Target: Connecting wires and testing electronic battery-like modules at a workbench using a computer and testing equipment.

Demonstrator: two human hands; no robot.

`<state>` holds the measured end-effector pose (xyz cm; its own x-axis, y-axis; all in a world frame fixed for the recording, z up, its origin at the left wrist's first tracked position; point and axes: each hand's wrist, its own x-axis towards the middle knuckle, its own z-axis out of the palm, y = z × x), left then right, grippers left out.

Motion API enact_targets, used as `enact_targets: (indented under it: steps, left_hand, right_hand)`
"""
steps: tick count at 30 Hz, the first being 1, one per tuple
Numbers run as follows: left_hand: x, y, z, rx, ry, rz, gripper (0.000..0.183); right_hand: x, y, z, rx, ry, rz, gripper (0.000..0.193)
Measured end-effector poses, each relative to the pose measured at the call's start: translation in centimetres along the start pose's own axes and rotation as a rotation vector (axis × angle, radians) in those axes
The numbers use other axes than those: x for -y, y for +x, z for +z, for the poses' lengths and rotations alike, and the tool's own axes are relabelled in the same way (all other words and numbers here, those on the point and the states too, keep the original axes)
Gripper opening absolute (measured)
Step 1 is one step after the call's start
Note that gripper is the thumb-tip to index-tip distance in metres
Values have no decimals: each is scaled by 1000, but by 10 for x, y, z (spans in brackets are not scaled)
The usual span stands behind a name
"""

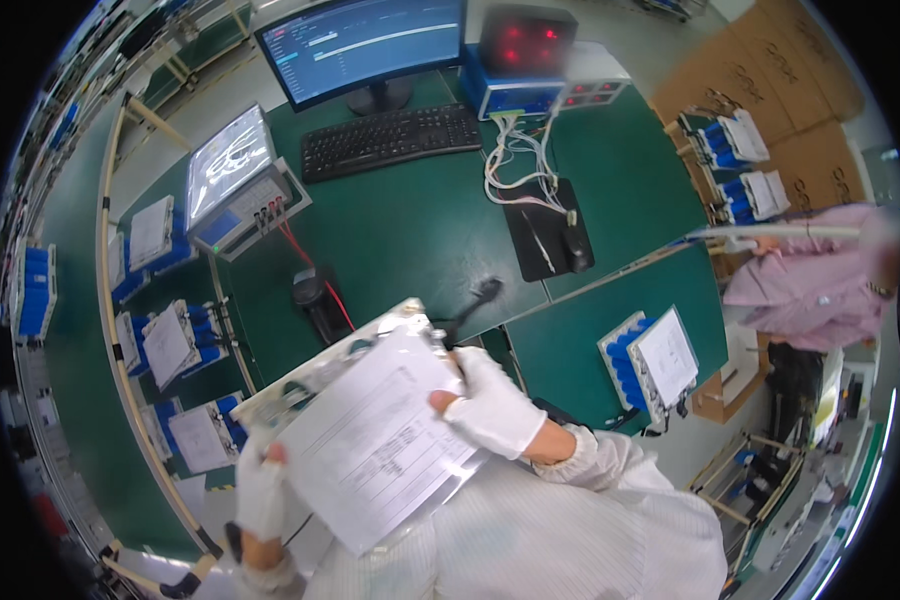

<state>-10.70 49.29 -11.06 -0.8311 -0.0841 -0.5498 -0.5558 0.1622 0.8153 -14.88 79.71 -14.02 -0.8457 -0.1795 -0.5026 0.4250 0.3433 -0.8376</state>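
White-gloved, our left hand [262,495] and right hand [500,408] clasp the pack [315,376] by opposite sides before our body, thumbs toward its sheet [370,440], underside fingers hidden. We judge it stiff and fairly heavy, its plastic-covered sheet slippery, so the rigid frame [407,311] grips best.

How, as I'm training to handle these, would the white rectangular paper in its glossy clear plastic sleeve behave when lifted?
The sleeved white paper looks thin, so probably light and floppy; glare on the plastic sleeve suggests it may be slippery.
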Motion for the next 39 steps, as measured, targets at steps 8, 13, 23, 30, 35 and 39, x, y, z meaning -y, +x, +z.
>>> enact_targets:
  steps: [8, 13, 23, 30, 35, 39]
  left_hand:
    - [56, 107, 129, -48, 185, 201, 41]
    - [68, 183, 165, -105, 128, 135, 47]
    - [59, 278, 161, -204, 135, 11, 67]
    - [56, 280, 149, -215, 401, -88, 69]
    - [-8, 253, 176, -707, 945, 602, 39]
    - [-67, 259, 253, -108, 575, 678, 41]
  right_hand:
    - [-103, 45, -66, -335, 347, 136, 43]
    - [-116, 108, -87, -519, -78, 109, 40]
    - [-112, 218, -93, -340, -1, 190, 53]
    - [-118, 209, -133, -19, 39, -20, 52]
    - [-149, 232, -187, -182, 686, 289, 46]
    - [-146, 248, -197, -112, 1046, -58, 44]
